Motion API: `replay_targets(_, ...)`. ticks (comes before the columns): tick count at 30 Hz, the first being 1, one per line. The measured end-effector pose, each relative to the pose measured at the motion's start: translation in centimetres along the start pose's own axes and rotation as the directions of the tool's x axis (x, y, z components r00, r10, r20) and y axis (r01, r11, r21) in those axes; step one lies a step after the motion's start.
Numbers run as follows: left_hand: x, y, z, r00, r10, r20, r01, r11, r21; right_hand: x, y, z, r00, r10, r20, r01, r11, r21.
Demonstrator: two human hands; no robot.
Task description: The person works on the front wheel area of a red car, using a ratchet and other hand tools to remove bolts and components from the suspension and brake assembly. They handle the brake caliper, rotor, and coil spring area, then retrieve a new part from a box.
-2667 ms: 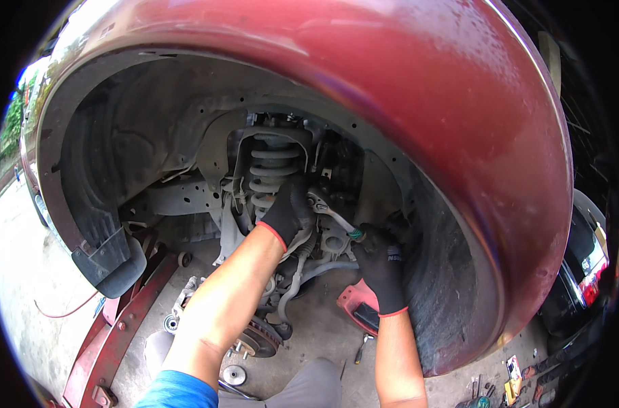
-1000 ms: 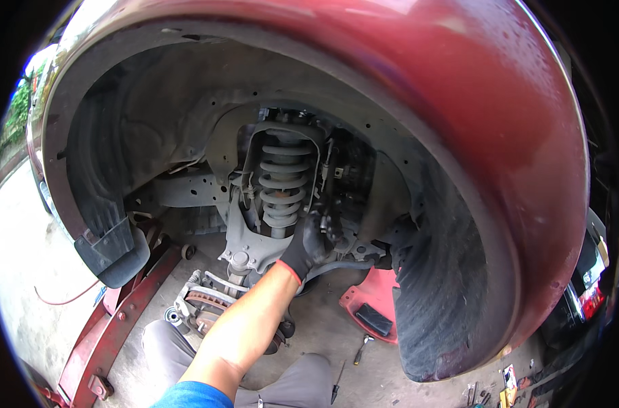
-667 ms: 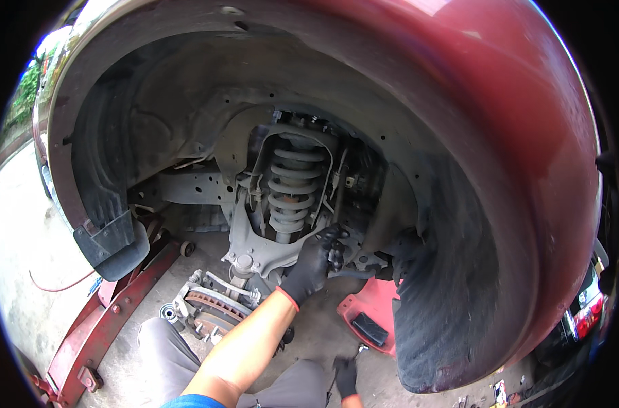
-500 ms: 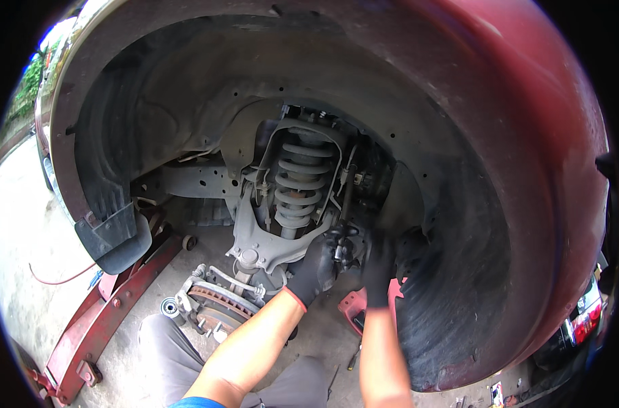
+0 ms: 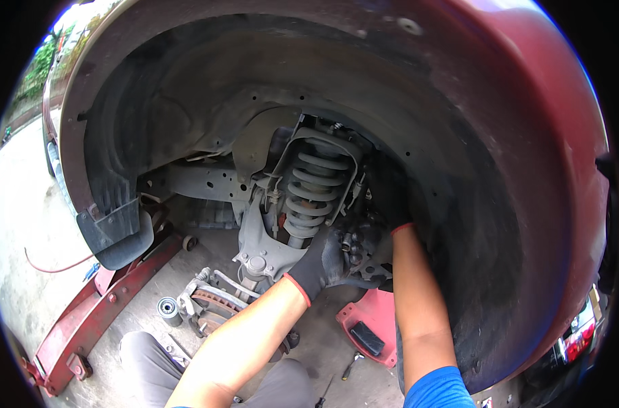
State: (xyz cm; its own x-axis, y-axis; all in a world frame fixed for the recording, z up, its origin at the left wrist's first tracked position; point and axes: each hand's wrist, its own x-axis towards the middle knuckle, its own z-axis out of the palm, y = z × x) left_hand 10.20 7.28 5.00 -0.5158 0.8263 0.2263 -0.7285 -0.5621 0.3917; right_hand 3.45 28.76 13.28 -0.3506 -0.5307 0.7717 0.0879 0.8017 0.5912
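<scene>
Hands (image 5: 327, 258) (image 5: 391, 198) near coil spring (image 5: 314, 194), metal part (image 5: 347, 242) in left

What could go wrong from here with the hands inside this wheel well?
The right hand reaches into deep shadow beside the coil spring, fingers hardly visible, so it might scrape hidden parts. The left hand seems to hold a small metal piece, which could slip and drop. A short tool lies on the floor near the right knee, perhaps easy to kneel on.
</scene>
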Motion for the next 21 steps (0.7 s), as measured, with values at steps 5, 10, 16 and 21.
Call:
replay_targets(5,-0.3,-0.2,1.2,0.994,0.047,-0.101,-0.039,0.997,0.072,2.1,0.6,1.8,0.977,-0.082,0.195,0.086,0.996,-0.012)
replay_targets(10,-0.8,0.3,2.0,0.979,-0.050,-0.200,0.064,0.996,0.066,3.6,1.6,2.6,0.927,0.092,0.363,-0.196,0.945,0.261)
replay_targets(16,-0.5,0.5,1.5,0.984,0.073,-0.164,-0.035,0.973,0.226,6.5,2.2,1.9,0.584,0.223,0.781,-0.610,0.755,0.241)
replay_targets(21,0.5,-0.3,1.5,0.985,0.094,-0.145,-0.070,0.985,0.159,6.5,2.2,1.2,0.468,0.303,0.830,-0.810,0.523,0.266)
